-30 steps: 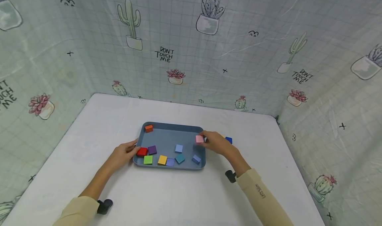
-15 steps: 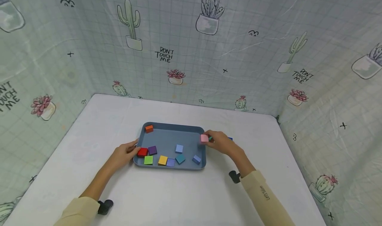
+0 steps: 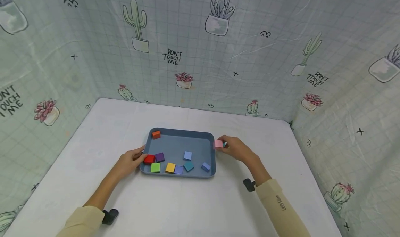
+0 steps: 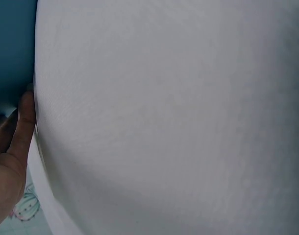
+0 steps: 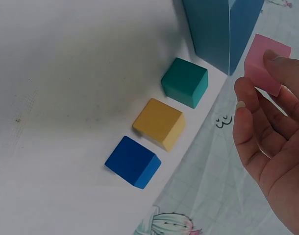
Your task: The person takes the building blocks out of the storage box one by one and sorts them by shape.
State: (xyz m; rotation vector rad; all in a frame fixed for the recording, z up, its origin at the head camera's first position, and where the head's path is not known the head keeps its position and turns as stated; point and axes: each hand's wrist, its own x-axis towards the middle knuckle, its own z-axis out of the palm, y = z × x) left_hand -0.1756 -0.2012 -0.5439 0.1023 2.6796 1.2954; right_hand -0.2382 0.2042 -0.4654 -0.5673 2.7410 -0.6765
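My right hand [image 3: 235,149] pinches a pink block [image 3: 218,144] between thumb and fingers, at the right rim of the blue-grey tray [image 3: 172,145]. In the right wrist view the pink block [image 5: 267,63] shows clear of the table, with the thumb across one face. My left hand [image 3: 128,164] holds the tray's left edge, its thumb at the rim beside a red block [image 3: 150,159]. The left wrist view has only part of that hand [image 4: 14,147] against the tray's blue side [image 4: 12,49].
Inside the tray lie an orange block [image 3: 156,135], a purple block [image 3: 159,157], a green block [image 3: 155,168], a yellow block [image 3: 170,168] and several bluish ones. Outside it, a green block [image 5: 185,82], a yellow block [image 5: 159,122] and a blue block [image 5: 133,162] stand in a row.
My right hand has carried the pink block rightward, from above the tray's right part to its right rim. The left hand and the tray have stayed put.
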